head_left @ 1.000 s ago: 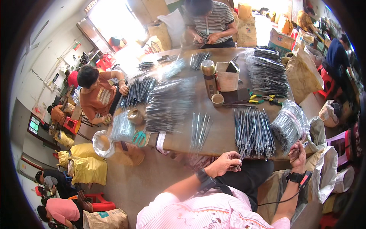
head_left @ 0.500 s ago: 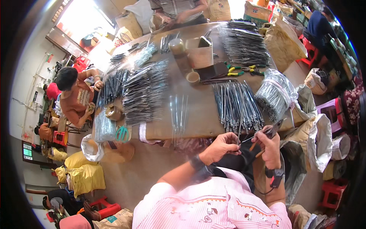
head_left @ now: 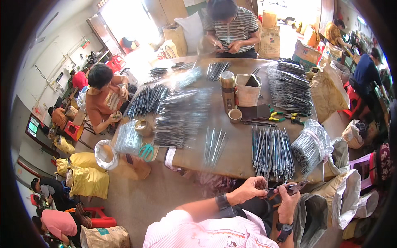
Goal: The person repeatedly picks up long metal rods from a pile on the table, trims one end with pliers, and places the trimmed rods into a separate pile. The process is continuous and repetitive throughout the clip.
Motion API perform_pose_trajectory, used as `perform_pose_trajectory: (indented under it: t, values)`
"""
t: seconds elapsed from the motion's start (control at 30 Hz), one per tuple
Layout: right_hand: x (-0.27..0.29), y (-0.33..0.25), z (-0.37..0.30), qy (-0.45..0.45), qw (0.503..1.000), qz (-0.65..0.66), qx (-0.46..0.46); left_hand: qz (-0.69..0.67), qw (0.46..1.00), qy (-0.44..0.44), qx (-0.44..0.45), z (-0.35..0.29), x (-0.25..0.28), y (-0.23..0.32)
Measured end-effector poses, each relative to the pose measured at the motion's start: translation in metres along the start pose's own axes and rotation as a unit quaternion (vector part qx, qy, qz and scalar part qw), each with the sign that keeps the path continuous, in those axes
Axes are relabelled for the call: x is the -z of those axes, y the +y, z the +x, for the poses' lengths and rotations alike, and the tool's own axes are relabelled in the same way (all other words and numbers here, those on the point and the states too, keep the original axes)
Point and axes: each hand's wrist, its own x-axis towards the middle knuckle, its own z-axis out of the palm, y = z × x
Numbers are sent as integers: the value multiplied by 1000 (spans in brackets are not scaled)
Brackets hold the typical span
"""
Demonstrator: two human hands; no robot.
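No words can be read for sure, because the print is too small. A tan sack (head_left: 269,47) behind the bench (head_left: 240,144), just right of the person in the striped shirt (head_left: 233,31), has a small coloured mark and some print. A second sack (head_left: 306,55), farther right, has a blue-green patch with pale marks. The orange shirt (head_left: 99,106) on the left has pale letters. A third sack (head_left: 105,239), at the bottom left, has a green patch.

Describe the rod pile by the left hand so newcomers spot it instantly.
Find the big brown table; at its near edge, beyond the left hand, lies the dark rod pile. Unlike the plastic-wrapped bundle on its right, it is loose; unlike the sparse rods leftward, it is dense.
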Motion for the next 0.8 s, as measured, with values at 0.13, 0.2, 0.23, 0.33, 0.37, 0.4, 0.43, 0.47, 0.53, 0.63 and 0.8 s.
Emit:
perform_pose_trajectory:
  t: [0.13, 0.2, 0.23, 0.33, 0.37, 0.4, 0.43, 0.47, 0.53, 0.63, 0.8]
  values:
    - [0, -8, 3, 22, 999, 19, 36, 6, 1000, 13, -10, 4, 2, -1]
    - [1, -13, 2, 18, 999, -8, 28, 7, 1000, 9, -13, 4, 2, -1]
    - [3, -15, 1, 9, 999, -27, 18, 7, 1000, 7, -14, 4, 2, 0]
    - [1, -14, -3, -14, 998, -60, 3, -2, 1000, 4, -10, 3, 0, 2]
    - [-1, -12, -3, -26, 998, -61, 4, -1, 1000, 2, -7, 3, -1, 3]
    - [-3, -9, -4, -24, 998, -63, 1, -1, 1000, 0, -3, 3, -2, 3]
    - [-5, -6, -4, -27, 998, -58, 1, -4, 1000, -5, 5, 3, -2, 3]
    - [-7, -3, -4, -29, 998, -54, 1, 1, 1000, 1, 3, 4, -2, 2]
    - [-6, -2, -2, -19, 998, -60, 13, 4, 1000, 8, 4, 4, 0, 2]
    - [7, -9, 5, -7, 998, -57, 29, 18, 999, 28, 10, 3, 6, 0]
    - [22, -9, 20, 10, 997, -62, 52, 64, 997, -2, 39, -3, 10, 5]
